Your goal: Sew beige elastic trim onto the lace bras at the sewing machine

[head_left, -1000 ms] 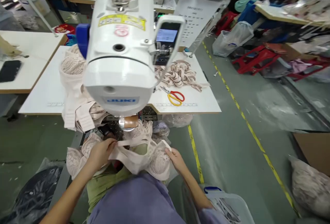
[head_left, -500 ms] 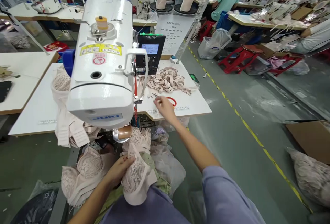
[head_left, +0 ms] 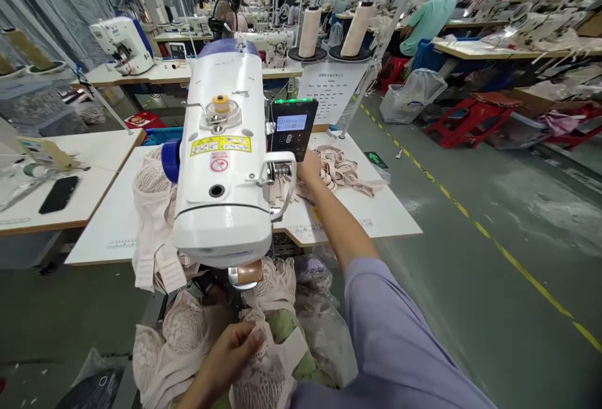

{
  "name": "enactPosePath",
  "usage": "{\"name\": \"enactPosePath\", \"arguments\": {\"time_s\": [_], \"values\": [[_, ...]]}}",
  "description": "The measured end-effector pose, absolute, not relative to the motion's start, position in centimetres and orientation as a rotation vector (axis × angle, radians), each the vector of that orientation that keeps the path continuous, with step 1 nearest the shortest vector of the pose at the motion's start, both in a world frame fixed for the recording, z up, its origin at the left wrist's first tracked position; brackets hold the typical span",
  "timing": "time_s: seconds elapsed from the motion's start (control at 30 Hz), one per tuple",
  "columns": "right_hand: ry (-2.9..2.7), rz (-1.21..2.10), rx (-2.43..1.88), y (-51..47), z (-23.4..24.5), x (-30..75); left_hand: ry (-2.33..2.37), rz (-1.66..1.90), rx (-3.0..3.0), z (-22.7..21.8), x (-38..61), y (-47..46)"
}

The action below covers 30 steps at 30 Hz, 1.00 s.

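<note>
My left hand (head_left: 237,347) is closed on the edge of a beige lace bra (head_left: 263,374), low in front of me over my lap. My right hand (head_left: 309,167) reaches to the pile of beige straps (head_left: 341,169) on the sewing table, just beside the control panel (head_left: 291,130). Its fingers are hidden at the panel's lower edge, so what they grip, if anything, does not show. Between both arms and the left side stands the white sewing machine (head_left: 223,177). More beige lace (head_left: 270,286) lies below its head.
Other beige bras hang over the table's left edge (head_left: 157,227) and lie at lower left (head_left: 181,327). Two thread cones (head_left: 310,32) stand behind the panel. A phone (head_left: 59,194) rests on the left table. Red stools (head_left: 470,117) stand across the aisle.
My right hand has moved forward from the table's front area to the strap pile beside the panel. My left hand keeps hold of the bra. The camera view has tilted up.
</note>
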State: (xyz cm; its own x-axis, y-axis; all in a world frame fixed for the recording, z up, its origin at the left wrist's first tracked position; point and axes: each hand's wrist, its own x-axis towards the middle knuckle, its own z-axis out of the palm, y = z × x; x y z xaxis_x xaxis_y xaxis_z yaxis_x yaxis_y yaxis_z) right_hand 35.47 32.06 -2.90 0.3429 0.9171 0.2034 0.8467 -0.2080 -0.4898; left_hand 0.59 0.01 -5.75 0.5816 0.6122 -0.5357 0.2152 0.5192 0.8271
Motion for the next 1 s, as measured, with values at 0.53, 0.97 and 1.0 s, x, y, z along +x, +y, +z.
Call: {"name": "enactPosePath", "arguments": {"time_s": [0.53,0.97,1.0], "values": [[-0.357,1.692,-0.834,1.8,-5.6,18.6,1.151,0.799,1.382,-0.2,1.3,-0.5],[-0.102,1.477,-0.742,1.3,-3.4,20.4,0.904,0.192,1.374,-1.9,0.7,-0.3],[-0.121,1.465,-0.748,1.5,-3.8,21.0,0.903,0.188,1.378,-1.8,0.4,-0.1]]}}
